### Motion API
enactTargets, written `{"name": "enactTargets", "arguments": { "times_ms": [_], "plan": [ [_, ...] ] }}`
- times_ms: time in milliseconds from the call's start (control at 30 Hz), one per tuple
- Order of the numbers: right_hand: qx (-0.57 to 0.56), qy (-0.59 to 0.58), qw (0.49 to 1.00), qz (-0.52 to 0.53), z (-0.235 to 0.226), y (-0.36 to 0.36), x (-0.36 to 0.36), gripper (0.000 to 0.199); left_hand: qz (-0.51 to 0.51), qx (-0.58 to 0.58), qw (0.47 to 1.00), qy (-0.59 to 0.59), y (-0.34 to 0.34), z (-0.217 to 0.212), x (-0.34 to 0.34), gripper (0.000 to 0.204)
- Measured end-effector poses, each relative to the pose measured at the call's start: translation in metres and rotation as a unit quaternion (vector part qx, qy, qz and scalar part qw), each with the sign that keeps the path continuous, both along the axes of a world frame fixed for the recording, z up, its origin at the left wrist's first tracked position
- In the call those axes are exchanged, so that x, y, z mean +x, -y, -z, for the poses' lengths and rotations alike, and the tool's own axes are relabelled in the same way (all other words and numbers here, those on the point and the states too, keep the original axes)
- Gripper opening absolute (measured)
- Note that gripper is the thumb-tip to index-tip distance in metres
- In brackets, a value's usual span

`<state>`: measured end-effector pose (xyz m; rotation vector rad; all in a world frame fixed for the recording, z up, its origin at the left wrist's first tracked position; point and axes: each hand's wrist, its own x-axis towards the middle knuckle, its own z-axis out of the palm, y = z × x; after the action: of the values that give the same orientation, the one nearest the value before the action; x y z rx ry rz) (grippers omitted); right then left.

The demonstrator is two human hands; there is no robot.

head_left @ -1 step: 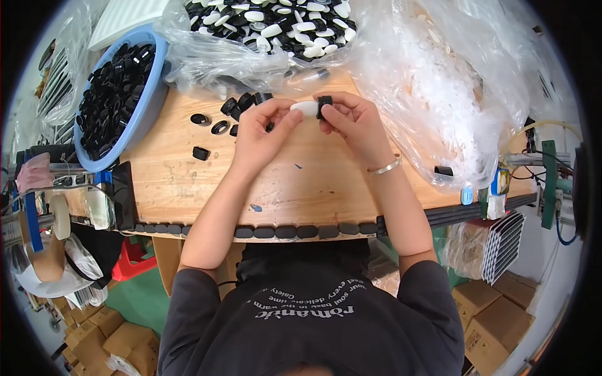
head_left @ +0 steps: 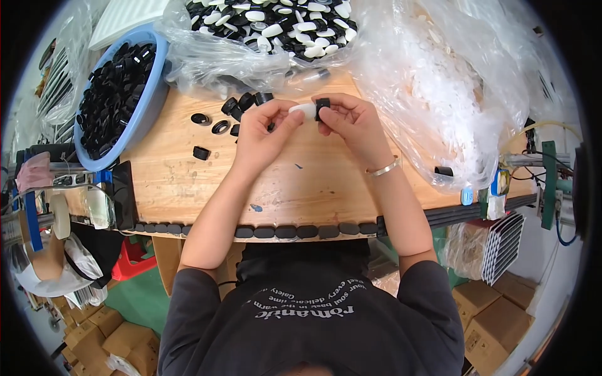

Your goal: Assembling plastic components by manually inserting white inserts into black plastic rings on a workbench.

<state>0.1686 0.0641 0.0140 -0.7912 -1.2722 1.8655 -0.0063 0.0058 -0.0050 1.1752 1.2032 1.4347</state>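
Note:
Above the wooden table (head_left: 288, 194), my two hands meet near its middle. Between thumb and fingers my left hand (head_left: 264, 130) pinches a smooth white oval piece (head_left: 303, 111). A short black ring-shaped cap (head_left: 322, 108) is gripped by my right hand (head_left: 353, 124), which wears a bracelet. The white piece's right end meets the cap; whether it sits inside cannot be told. Several loose black caps (head_left: 200, 118) lie beside and behind my left hand, some partly hidden by it.
A blue basin (head_left: 162, 56) full of black caps stands at the left. At the back, a clear plastic bag (head_left: 219, 70) holds black and white pieces. Another bag (head_left: 401, 125) with whitish translucent parts lies at the right, a black piece (head_left: 443, 170) near it. Black pads (head_left: 285, 232) line the front edge.
Both hands, with the white piece and the black cap, have shifted very slightly to the left and nearer to me. Nothing else has visibly moved.

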Motion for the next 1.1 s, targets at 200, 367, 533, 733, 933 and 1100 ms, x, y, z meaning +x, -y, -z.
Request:
{"name": "enactTargets", "arguments": {
  "times_ms": [200,367,533,733,933,1100],
  "plan": [
    [0.064,0.011,0.998,0.017,-0.003,0.006,-0.003,0.025,0.007,-0.039,0.999,-0.003,0.005,-0.006,0.001,0.012],
    [0.074,0.016,0.997,0.001,-0.002,0.000,0.002,0.025,0.017,-0.042,0.995,0.086,0.003,-0.008,-0.004,0.012],
    [0.094,0.073,0.992,0.051,-0.003,0.003,0.000,0.025,-0.114,0.108,0.936,-0.315,0.005,-0.008,-0.006,0.009],
    [0.090,0.089,0.989,0.078,0.002,0.000,0.000,0.023,-0.130,0.131,0.922,-0.340,-0.001,0.002,-0.003,0.009],
    [0.145,0.273,0.947,-0.083,-0.016,-0.011,0.032,0.016,-0.163,0.034,0.960,-0.223,-0.002,-0.013,-0.032,0.024],
    [0.257,0.433,0.837,-0.213,-0.055,-0.038,0.012,0.035,-0.158,0.044,0.954,-0.250,-0.003,-0.007,-0.033,0.017]
  ]
}}
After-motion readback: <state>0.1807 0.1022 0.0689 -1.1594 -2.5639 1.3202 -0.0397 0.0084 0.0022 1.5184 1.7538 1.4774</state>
